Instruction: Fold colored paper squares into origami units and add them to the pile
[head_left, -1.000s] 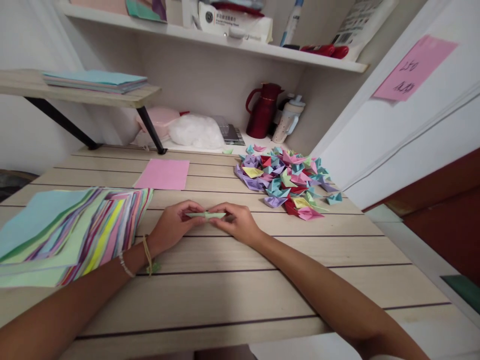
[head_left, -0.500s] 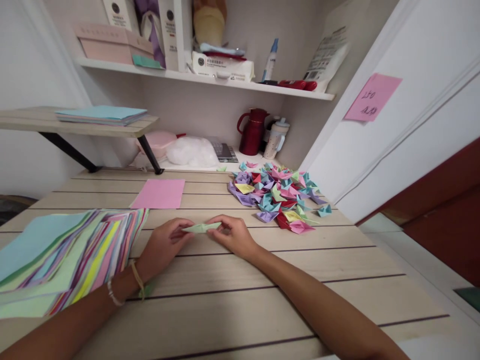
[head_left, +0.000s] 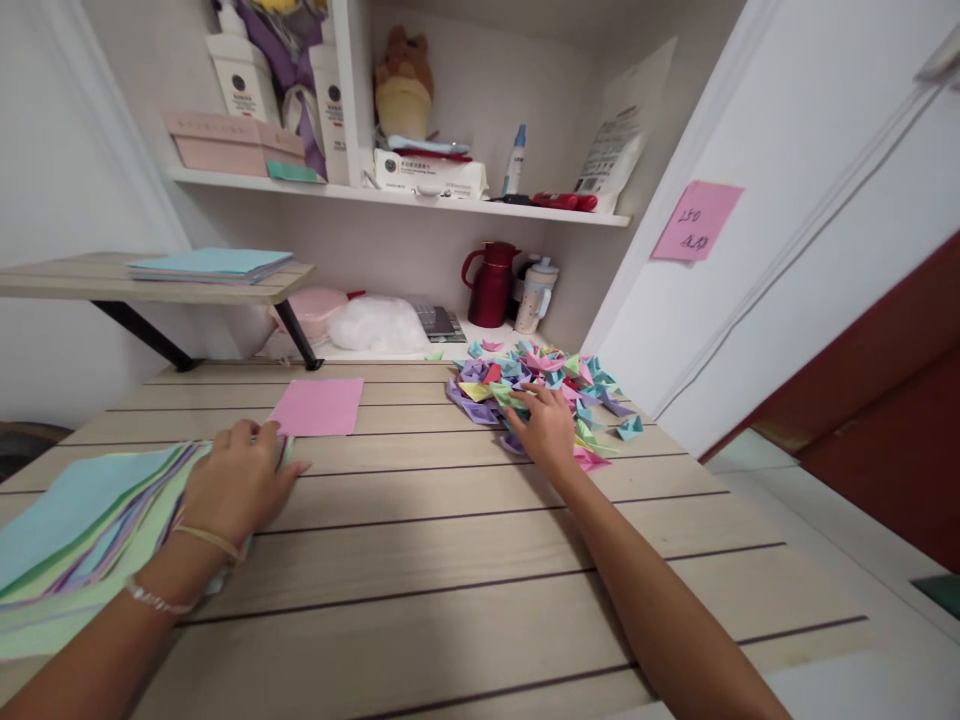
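My left hand (head_left: pixel 238 480) lies over the right edge of a fanned stack of coloured paper sheets (head_left: pixel 82 500), its thumb stretched out to the right; no sheet can be seen gripped. Over the front of a heap of small folded paper boats (head_left: pixel 592 370) reaches my right hand (head_left: pixel 546 425), fingers apart. At its fingertips sits a light green paper boat (head_left: pixel 508 394) among purple and yellow ones. Beyond my left hand, a single pink sheet (head_left: pixel 322 408) lies flat on the slatted wooden table (head_left: pixel 420 540).
A small raised shelf (head_left: pixel 240 285) holding blue paper (head_left: pixel 210 262) stands at the back left. Behind the table are a white plastic bag (head_left: pixel 379 325), a red jug (head_left: pixel 491 285) and a speckled cup (head_left: pixel 534 298). A pink note (head_left: pixel 697 222) hangs on the right wall.
Both hands held a light green paper boat at mid-table. They have parted: the right hand moved right to the heap, where a green boat now lies; the left moved left onto the paper stack.
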